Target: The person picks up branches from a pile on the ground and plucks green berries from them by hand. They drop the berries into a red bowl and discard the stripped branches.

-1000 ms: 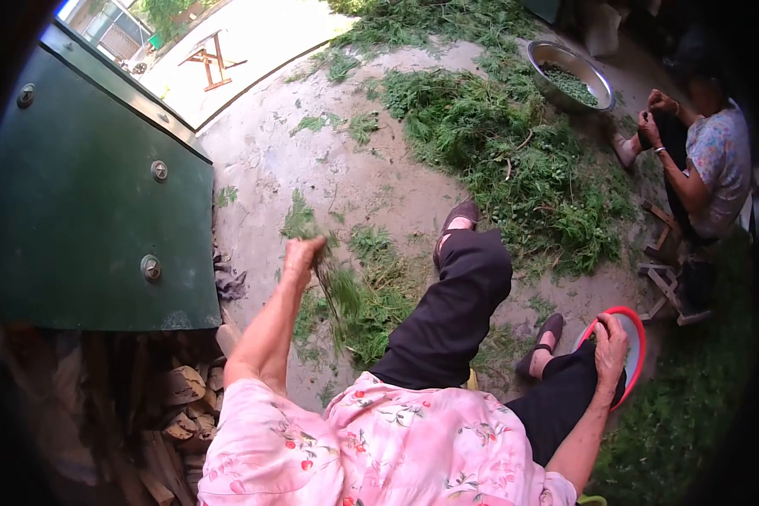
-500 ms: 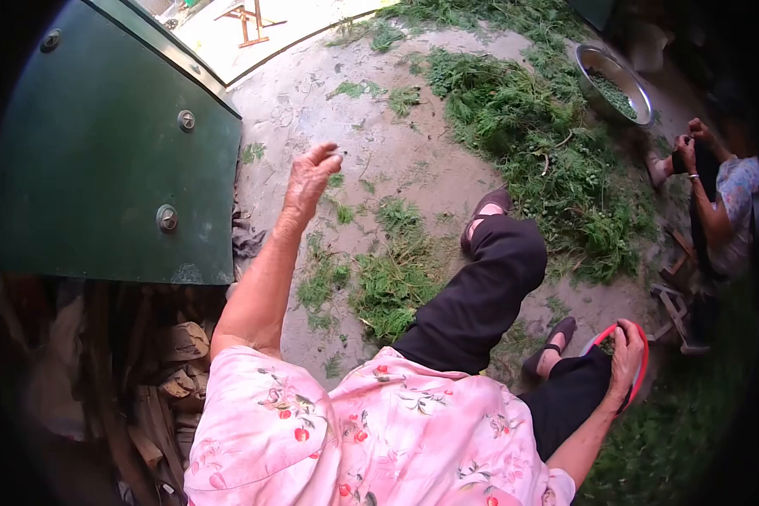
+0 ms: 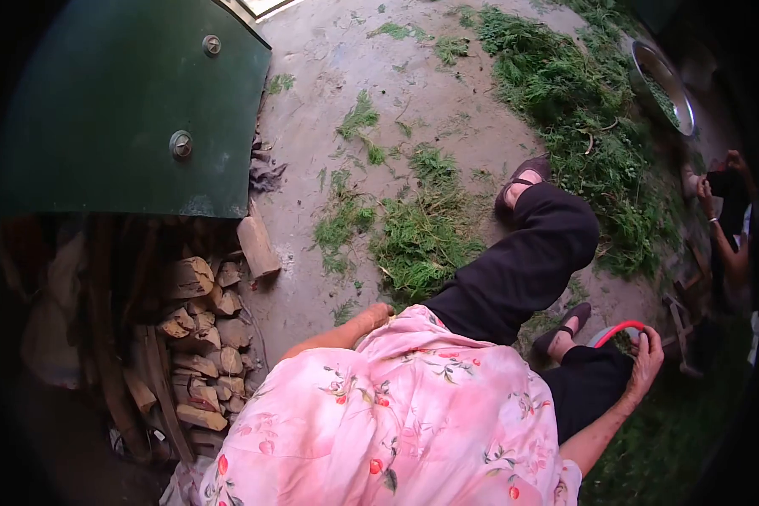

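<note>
My right hand (image 3: 647, 358) grips the rim of a red-edged bowl (image 3: 621, 325) beside my knee, with its fingers wrapped over the edge. The bowl is largely hidden by my leg and hand. My left hand (image 3: 378, 315) is low near my lap, beside the pink floral shirt (image 3: 447, 396). Its fingers are mostly hidden, so what it holds, if anything, does not show. Just beyond it lies a small pile of feathery green sprigs (image 3: 422, 244) on the ground.
A larger heap of greens (image 3: 599, 152) spreads at upper right beside a metal basin (image 3: 662, 88) with green bits inside. Another person's hand (image 3: 707, 196) shows at far right. Split firewood (image 3: 207, 337) is stacked at left under a green panel (image 3: 135, 126); one log (image 3: 258, 244) lies apart.
My left hand has dropped from above the ground to near my lap. The view has shifted, showing more firewood. My right hand still holds the bowl's rim.
</note>
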The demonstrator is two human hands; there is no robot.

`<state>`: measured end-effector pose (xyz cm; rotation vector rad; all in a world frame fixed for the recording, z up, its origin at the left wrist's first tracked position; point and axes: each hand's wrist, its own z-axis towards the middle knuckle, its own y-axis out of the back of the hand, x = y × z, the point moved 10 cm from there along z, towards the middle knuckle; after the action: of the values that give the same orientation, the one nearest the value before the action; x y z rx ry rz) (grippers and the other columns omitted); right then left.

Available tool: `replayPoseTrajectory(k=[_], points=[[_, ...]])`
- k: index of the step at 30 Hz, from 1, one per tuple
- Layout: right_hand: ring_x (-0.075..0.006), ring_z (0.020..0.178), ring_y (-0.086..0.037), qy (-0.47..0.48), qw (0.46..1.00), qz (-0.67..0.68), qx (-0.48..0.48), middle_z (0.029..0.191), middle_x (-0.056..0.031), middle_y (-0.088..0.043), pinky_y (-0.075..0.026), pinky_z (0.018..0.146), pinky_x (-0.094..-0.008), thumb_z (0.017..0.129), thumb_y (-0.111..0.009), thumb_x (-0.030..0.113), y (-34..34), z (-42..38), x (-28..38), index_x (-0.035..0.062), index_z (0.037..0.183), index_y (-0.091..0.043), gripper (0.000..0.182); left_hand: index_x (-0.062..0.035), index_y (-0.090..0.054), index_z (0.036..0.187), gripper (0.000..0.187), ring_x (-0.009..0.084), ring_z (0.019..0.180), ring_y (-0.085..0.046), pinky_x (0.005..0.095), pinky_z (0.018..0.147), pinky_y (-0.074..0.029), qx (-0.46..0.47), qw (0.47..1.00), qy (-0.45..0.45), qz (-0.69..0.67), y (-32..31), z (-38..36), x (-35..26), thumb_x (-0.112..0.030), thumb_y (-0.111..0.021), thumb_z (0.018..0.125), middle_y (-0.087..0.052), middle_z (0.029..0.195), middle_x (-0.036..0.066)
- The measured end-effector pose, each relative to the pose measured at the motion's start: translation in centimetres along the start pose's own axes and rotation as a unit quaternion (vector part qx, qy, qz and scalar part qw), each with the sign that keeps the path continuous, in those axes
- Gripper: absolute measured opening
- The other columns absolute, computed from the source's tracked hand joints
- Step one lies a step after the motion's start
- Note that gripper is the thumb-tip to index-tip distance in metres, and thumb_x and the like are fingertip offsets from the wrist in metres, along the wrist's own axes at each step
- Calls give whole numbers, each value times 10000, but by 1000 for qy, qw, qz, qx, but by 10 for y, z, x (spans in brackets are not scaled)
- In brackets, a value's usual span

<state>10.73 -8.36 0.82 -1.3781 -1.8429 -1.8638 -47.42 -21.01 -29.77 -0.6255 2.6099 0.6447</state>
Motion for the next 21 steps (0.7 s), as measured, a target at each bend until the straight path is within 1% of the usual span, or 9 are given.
replayPoseTrajectory(k=[4, 6, 7, 8, 10, 14, 16, 18, 21], points=[[-92, 709, -554, 4, 1000, -22, -9, 868, -31, -604, -435, 610, -234, 874, -511, 120, 3, -3, 3, 22, 1027, -603, 204, -28, -588, 1034, 333, 365, 993, -554, 436, 848, -450, -152, 988, -3, -35, 58, -4, -27, -202, -579, 750, -600, 1002, 217], [-89, 709, -552, -8, 1000, -21, -17, 857, -31, -604, -428, 610, -230, 872, -521, 124, 5, -7, 4, 17, 1020, -603, 200, -38, -578, 1030, 374, 371, 936, -570, 432, 817, -458, -154, 988, -10, -1, 62, 5, -32, -288, -559, 753, -614, 956, 207], [-87, 707, -551, -6, 999, -25, -21, 850, -31, -603, -423, 608, -228, 871, -528, 124, 5, -8, 5, 15, 1020, -602, 198, -19, -586, 991, 314, 372, 967, -559, 448, 828, -454, -161, 987, -25, -14, 58, 11, -30, -214, -579, 746, -601, 967, 225], [-87, 707, -551, -6, 999, -28, -24, 850, -31, -603, -423, 608, -228, 871, -528, 124, 7, -9, 6, 15, 1020, -602, 198, -19, -586, 991, 314, 372, 967, -559, 448, 828, -454, -159, 987, -28, -15, 56, 12, -31, -214, -579, 746, -601, 967, 225], [-87, 705, -550, -3, 999, -20, -26, 846, -30, -602, -424, 609, -229, 872, -526, 123, 8, -11, 9, 14, 1021, -602, 199, -20, -591, 976, 301, 371, 957, -565, 445, 820, -460, -103, 994, -35, -3, 42, 18, -32, -216, -571, 749, -607, 956, 223], [-90, 704, -553, 4, 999, -22, -44, 850, -27, -606, -433, 620, -230, 867, -531, 111, 12, -18, 23, 8, 1027, -598, 202, -74, -618, 1027, 314, 347, 963, -580, 426, 824, -471, -87, 995, -31, -29, 26, 28, -21, -247, -552, 772, -621, 983, 190], [-92, 704, -555, 0, 999, -19, -48, 858, -27, -607, -438, 627, -231, 865, -532, 104, 14, -20, 21, 9, 1030, -597, 202, -72, -624, 1010, 307, 346, 949, -586, 423, 815, -476, -59, 997, -44, 18, 23, 32, -25, -259, -546, 780, -625, 976, 184], [-93, 703, -558, -1, 999, -14, -48, 867, -27, -608, -442, 634, -233, 864, -532, 98, 12, -20, 18, 9, 1034, -597, 202, -74, -627, 987, 316, 352, 934, -589, 427, 806, -477, -71, 996, -55, 30, 23, 40, -22, -288, -565, 763, -627, 966, 182], [-98, 701, -566, -4, 999, 0, -51, 868, -29, -607, -450, 652, -239, 863, -518, 70, 6, -21, 19, 2, 1031, -594, 196, -85, -625, 983, 328, 356, 924, -587, 432, 804, -473, -78, 995, -53, -28, 36, 43, -29, -304, -580, 742, -623, 961, 189]])
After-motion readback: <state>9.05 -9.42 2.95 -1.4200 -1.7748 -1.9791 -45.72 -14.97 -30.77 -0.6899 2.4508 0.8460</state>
